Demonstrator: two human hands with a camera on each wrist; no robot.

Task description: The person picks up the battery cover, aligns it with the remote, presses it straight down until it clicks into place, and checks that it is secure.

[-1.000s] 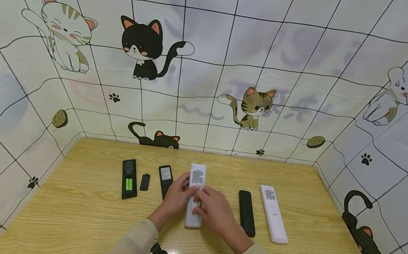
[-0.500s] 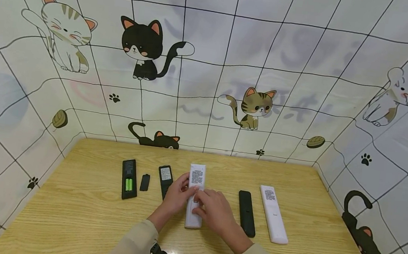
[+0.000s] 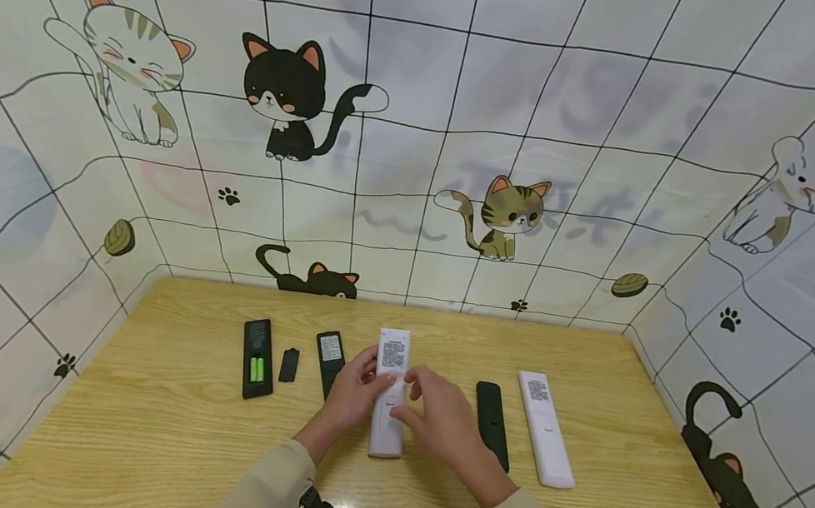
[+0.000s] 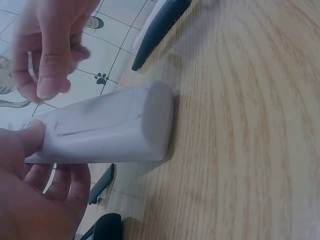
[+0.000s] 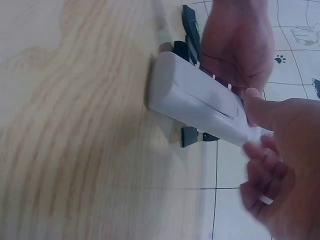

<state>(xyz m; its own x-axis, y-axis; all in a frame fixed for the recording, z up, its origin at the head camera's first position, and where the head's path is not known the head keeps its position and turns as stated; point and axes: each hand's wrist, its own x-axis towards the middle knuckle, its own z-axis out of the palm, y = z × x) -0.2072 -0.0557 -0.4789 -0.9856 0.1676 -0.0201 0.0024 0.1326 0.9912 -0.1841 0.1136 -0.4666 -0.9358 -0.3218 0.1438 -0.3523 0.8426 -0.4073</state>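
In the head view a white remote control (image 3: 386,436) lies back side up near the middle of the table, its printed label at the far end. My left hand (image 3: 350,390) grips it from the left, thumb on top and fingers under its side. On the other side is my right hand (image 3: 443,421), lifted off the remote with loosely bent fingers and nothing between them. The left wrist view shows a gap between this right hand (image 4: 52,55) and the white casing (image 4: 110,120). A slit of the battery cover shows on the back.
Left on the wooden table (image 3: 131,424) lie a black remote (image 3: 259,359) with green batteries exposed, a small black battery cover (image 3: 289,365) and a partly hidden black remote (image 3: 331,354). To the right lie another black remote (image 3: 492,423) and a second white remote (image 3: 547,429).
My right hand has pulled back a little to the right, away from the white remote's surface. The left hand and the remote stay where they were.
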